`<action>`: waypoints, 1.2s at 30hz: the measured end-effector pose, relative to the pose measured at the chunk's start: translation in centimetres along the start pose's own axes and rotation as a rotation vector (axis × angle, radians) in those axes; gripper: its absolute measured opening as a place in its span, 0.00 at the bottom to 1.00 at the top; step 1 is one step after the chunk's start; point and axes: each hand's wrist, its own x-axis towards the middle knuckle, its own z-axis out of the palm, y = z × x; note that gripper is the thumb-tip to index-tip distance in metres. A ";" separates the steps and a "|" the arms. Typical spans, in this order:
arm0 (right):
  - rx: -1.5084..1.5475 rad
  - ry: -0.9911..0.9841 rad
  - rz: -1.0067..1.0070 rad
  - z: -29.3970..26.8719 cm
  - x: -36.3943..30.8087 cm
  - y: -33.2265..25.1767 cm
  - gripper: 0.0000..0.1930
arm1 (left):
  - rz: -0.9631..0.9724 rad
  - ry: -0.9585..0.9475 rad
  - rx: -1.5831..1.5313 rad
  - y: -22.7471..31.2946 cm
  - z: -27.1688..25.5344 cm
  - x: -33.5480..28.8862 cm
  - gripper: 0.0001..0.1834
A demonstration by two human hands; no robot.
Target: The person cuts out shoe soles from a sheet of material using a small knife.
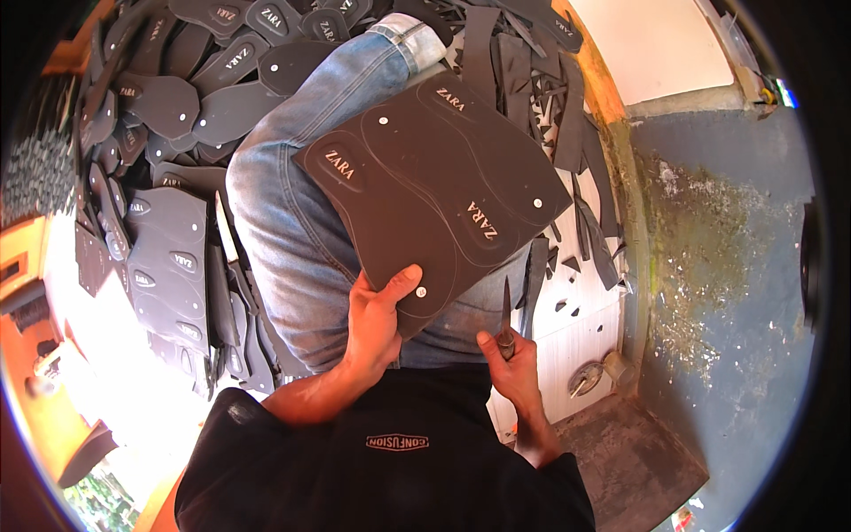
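My left hand grips the near corner of a dark foam insole sheet, its thumb flat on top near a small white dot. Traced sole outlines and raised, pale-lettered heel pads mark the sheet, which lies tilted across my jeans-clad legs. Low on the right, my right hand is closed around the handle of a knife. Its narrow blade points up and away, apart from the sheet's near right edge. The fingers under the sheet are hidden.
Cut insoles lie heaped at the far left. Uncut sheets are stacked beside my left leg, with a second blade next to them. Foam scraps litter the right side, near a round metal dish and a stained wall.
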 end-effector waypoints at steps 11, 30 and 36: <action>-0.089 -0.031 0.053 0.0 -0.6 -0.2 0.20 | -0.044 -0.006 -0.087 0.0 0.4 -0.4 0.13; -0.189 0.023 0.089 2.1 -0.6 0.3 0.17 | -0.082 -0.018 -0.048 0.1 -0.8 -0.1 0.14; -0.205 0.053 0.126 3.6 -0.3 0.1 0.14 | -0.105 -0.035 -0.047 -0.1 -1.9 0.2 0.13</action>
